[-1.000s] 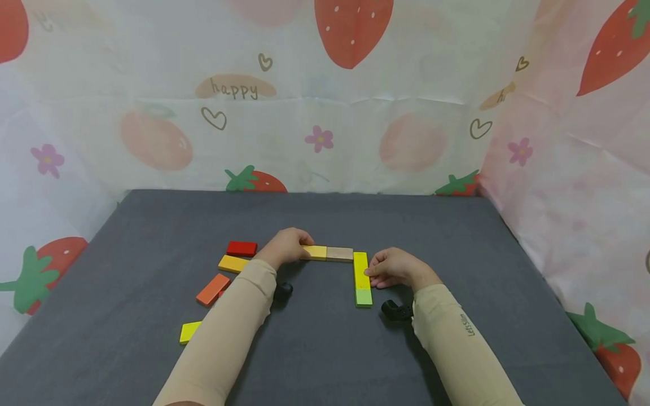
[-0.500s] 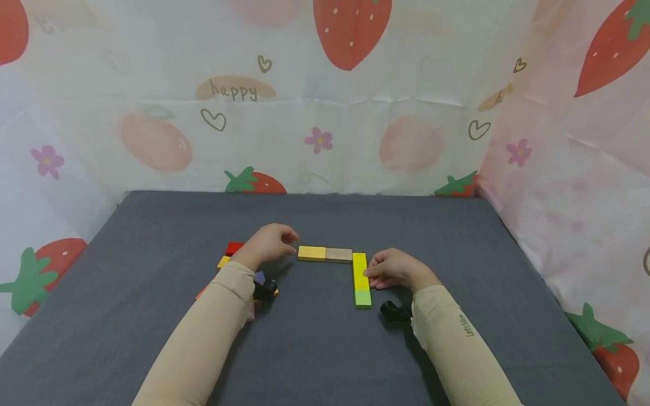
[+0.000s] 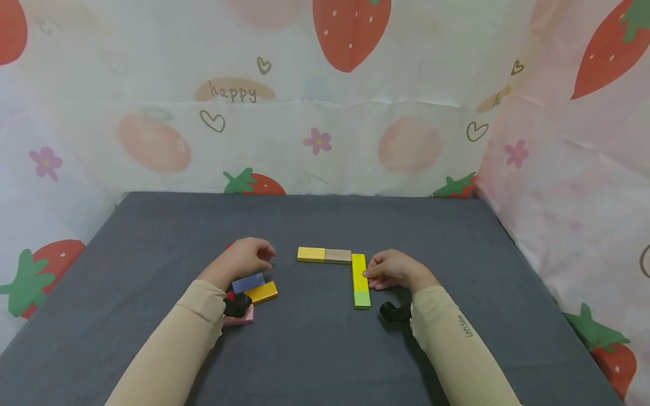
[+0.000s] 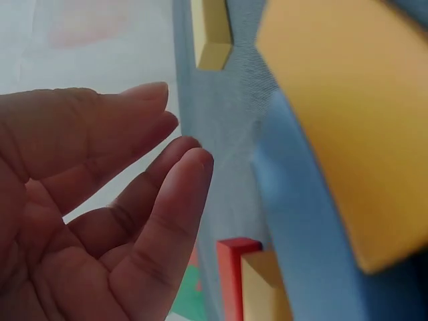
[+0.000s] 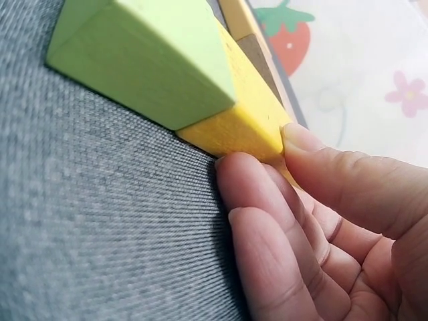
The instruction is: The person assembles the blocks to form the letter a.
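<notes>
My left hand (image 3: 244,259) hovers at left over loose wooden blocks, its fingers loosely bent with a gap between thumb and fingertips in the left wrist view. Near it lie a blue block (image 3: 249,283) and an orange-yellow block (image 3: 261,292). Mid-table, a light yellow block (image 3: 311,255) and a tan block (image 3: 337,256) form a row. At its right end a bright yellow block (image 3: 358,268) runs toward me, ending in a green block (image 3: 362,300). My right hand (image 3: 398,269) touches the bright yellow block's right side, thumb at its upper edge, fingertips against its side.
A pink block (image 3: 246,316) and a red block (image 4: 229,267) lie in the loose group, partly hidden by the left arm. Black wrist cameras show under the left wrist and right wrist. Printed cloth walls (image 3: 284,141) stand behind the grey tabletop (image 3: 315,349).
My left hand has left the light yellow block and moved left to the loose blocks, uncovering the row's left end. The right hand stays at the bright yellow block.
</notes>
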`<state>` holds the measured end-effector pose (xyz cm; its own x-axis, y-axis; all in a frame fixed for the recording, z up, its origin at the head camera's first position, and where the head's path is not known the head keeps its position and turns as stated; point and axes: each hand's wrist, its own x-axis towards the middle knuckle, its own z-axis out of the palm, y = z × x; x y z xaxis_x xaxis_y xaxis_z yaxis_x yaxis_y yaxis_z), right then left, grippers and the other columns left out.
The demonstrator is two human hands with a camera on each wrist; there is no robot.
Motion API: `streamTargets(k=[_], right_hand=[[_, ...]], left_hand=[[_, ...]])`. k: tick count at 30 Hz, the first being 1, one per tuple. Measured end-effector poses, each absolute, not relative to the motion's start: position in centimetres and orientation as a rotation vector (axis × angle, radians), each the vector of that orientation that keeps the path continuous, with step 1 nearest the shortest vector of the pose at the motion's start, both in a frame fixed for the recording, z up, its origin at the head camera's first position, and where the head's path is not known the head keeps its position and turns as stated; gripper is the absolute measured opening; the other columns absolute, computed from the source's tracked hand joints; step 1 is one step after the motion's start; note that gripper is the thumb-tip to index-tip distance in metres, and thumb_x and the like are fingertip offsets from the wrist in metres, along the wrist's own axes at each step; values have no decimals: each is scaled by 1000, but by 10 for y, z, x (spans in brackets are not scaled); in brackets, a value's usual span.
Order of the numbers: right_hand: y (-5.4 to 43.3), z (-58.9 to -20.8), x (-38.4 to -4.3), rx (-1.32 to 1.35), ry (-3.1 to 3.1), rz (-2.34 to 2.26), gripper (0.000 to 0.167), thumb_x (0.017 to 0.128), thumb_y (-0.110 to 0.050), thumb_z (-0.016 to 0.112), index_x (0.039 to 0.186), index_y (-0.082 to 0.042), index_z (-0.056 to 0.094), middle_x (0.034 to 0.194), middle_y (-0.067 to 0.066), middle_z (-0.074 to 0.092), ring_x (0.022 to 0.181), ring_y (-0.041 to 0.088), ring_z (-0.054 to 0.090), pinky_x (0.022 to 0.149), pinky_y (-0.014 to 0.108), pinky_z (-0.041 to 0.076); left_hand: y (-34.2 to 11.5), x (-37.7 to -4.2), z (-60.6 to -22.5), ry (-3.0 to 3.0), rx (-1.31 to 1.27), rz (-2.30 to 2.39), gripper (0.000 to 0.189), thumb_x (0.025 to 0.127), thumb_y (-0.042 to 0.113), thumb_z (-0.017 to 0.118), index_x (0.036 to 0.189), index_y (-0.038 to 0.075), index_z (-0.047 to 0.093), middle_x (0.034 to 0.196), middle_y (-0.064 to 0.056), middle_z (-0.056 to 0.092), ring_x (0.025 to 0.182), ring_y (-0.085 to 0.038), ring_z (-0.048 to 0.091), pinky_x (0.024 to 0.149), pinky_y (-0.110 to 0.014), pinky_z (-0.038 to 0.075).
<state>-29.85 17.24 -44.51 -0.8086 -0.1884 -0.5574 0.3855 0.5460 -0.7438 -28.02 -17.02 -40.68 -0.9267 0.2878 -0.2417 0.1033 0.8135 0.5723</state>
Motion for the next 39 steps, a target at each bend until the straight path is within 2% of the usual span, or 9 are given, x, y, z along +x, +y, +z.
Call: streamTargets(k=[7,19,29,35,39], right_hand=[[173,-445,-299,161,2184,-1259,10,91,-15,68,89,-6,64,78,4,67,64,12,64,64,25,56],[174,-447,-300,161,2182,-1254,10,91,-15,68,89,-6,64,78,4,67,64,12,64,64,25,56],[172,-445,-299,168,2171,-1255,9,91,-15,68,89,-6,65,77,4,67,63,12,64,63,24,56],[173,-444,-298,147,2171,-1254,9,91,-14,67,89,-6,64,77,3,67,64,12,64,63,25,56],[172,-445,-298,151,2174,-1258,10,91,-14,68,88,-6,64,76,4,67,63,12,64,64,25,56]], left_hand=[[-180,-271,-413,2656,285,827,16,88,11,69,104,9,69,101,-5,68,88,-18,61,83,-38,53],[-184,-260,-415,2591,242,873,5,87,11,70,93,11,70,84,-3,67,77,-19,58,71,-31,52],[-183,-254,-416,2544,253,876,6,87,10,71,93,11,71,81,-2,67,77,-17,59,73,-30,53],[-179,-248,-416,2544,386,767,12,80,8,77,89,15,72,84,1,66,80,-16,58,73,-30,52],[-176,-244,-415,2584,492,654,12,80,6,77,83,17,73,82,3,65,79,-15,55,71,-29,50]])
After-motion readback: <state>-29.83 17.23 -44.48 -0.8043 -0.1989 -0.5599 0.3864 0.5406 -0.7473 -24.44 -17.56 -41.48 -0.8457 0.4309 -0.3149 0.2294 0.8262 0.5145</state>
